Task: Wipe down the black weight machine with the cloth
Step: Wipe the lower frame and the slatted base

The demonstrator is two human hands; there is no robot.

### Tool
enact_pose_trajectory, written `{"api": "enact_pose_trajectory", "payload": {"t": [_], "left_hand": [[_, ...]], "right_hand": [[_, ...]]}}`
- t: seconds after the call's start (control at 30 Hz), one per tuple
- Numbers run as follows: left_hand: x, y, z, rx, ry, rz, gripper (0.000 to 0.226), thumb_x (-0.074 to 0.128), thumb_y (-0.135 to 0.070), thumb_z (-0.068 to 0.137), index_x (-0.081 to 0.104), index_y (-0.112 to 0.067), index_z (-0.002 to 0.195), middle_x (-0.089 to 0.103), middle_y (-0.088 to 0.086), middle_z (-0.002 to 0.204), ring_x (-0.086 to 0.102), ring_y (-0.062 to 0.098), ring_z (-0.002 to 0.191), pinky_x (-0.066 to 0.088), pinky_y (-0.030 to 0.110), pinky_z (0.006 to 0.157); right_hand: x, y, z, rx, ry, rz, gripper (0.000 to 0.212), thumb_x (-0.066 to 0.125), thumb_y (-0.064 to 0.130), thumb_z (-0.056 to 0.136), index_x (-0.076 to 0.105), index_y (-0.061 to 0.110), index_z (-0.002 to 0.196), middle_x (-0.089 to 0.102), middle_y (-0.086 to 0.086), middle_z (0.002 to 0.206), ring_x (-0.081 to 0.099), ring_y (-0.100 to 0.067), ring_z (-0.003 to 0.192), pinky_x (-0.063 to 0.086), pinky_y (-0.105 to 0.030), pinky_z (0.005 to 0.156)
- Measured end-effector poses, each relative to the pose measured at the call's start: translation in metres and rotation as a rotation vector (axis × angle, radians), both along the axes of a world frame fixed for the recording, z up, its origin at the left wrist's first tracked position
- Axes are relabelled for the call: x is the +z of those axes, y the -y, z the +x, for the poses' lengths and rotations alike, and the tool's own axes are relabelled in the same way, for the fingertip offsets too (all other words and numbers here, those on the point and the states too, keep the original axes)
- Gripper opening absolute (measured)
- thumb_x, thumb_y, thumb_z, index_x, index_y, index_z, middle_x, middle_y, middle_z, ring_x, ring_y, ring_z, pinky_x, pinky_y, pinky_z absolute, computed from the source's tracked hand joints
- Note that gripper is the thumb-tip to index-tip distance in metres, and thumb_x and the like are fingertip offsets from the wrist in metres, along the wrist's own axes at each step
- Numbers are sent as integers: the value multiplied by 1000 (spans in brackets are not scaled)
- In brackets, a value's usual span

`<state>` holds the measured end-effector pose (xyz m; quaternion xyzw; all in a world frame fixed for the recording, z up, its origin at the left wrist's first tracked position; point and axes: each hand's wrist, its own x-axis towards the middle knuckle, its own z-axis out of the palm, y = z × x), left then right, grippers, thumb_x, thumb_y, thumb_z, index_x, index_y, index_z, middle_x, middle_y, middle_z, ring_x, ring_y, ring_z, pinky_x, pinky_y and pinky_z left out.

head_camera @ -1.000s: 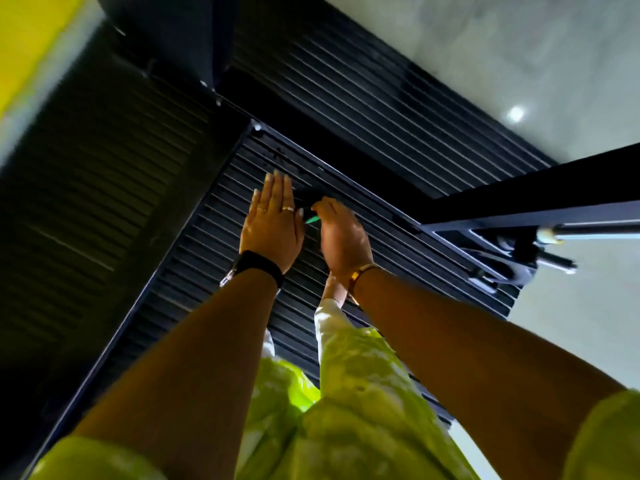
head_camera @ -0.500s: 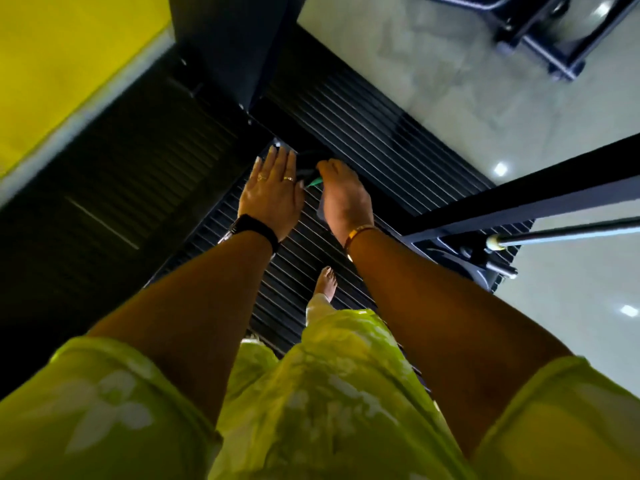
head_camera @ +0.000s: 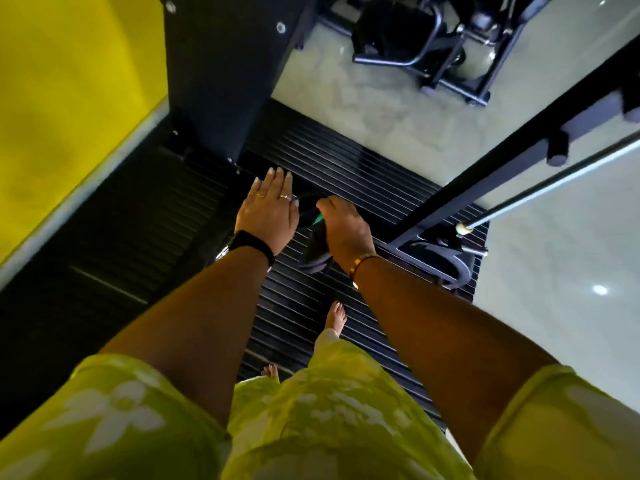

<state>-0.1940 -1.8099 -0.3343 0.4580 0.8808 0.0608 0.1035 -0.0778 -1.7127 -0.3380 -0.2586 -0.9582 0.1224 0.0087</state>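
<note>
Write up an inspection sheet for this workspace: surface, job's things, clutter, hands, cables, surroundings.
Surface: black ribbed platform, bare feet on it.
Job's things: dark cloth hanging from right hand; black weight machine column ahead.
Clutter: nothing seen.
Hands: left hand flat, fingers straight; right hand grips dark cloth.
Cables: nothing seen.
Surroundings: yellow wall, pale glossy floor, another machine.

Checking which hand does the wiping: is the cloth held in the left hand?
No, the cloth hangs from the grip of the right hand, while the left hand is flat with straight fingers.
</note>
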Motion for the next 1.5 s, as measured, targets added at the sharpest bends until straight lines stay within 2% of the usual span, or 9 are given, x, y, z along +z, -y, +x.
{"api": "enact_pose_trajectory", "payload": {"t": [0.17,0.43,0.5,0.53,0.6,0.67,0.83,1.03,1.5], "left_hand": [[23,-21,23,-155,-11,10,55,18,-30,106,11,-5,154,11,11,162,4,22,150,1,36,121],[40,-60,69,-312,-9,22,56,14,-33,105,7,-7,155,8,10,163,1,20,150,-3,34,121],[43,-70,86,-351,-28,30,56,15,-33,105,8,-7,154,10,10,162,3,21,150,-3,34,120],[43,-74,93,-368,-35,35,56,16,-33,106,9,-7,154,10,11,162,3,21,150,-3,34,120],[46,-85,112,-396,-43,31,56,17,-33,106,8,-7,155,9,11,163,3,21,150,-4,34,120],[49,-97,134,-421,-47,34,56,18,-32,106,8,-7,155,9,10,163,3,20,150,-4,33,120],[56,-121,208,-494,-48,57,55,19,-31,106,7,-8,155,8,9,163,3,20,150,-6,32,119],[68,-151,300,-586,-67,76,54,17,-29,106,9,-8,155,8,8,163,1,19,150,-7,31,119],[71,-199,439,-661,-69,86,53,19,-28,106,10,-10,155,9,6,163,3,17,150,-8,29,118]], "right_hand": [[25,-7,33,-76,-58,37,47,75,7,79,57,2,122,58,-19,120,58,-35,112,56,-50,84],[42,-32,92,-170,130,-61,117,99,28,28,47,10,130,55,-11,127,56,-31,115,52,-44,94],[45,-41,113,-203,110,-58,109,99,25,34,49,9,129,55,-11,126,56,-31,114,52,-44,93],[47,-44,122,-208,84,-42,95,96,20,46,51,8,129,56,-12,125,56,-32,115,52,-43,92],[53,-51,144,-231,-11,0,59,79,6,74,55,5,128,56,-15,124,55,-33,113,53,-44,89],[59,-58,168,-264,-74,31,41,62,-2,86,57,3,126,57,-17,121,55,-35,112,53,-47,86],[66,-70,237,-312,-89,46,38,57,-9,85,59,4,121,58,-16,116,55,-35,110,55,-48,80],[71,-90,321,-369,-167,103,29,66,-11,77,64,3,102,62,-16,96,63,-36,90,57,-52,64],[81,-134,460,-487,-146,113,36,69,-3,78,59,9,111,60,-8,105,59,-25,96,58,-42,74]]}}
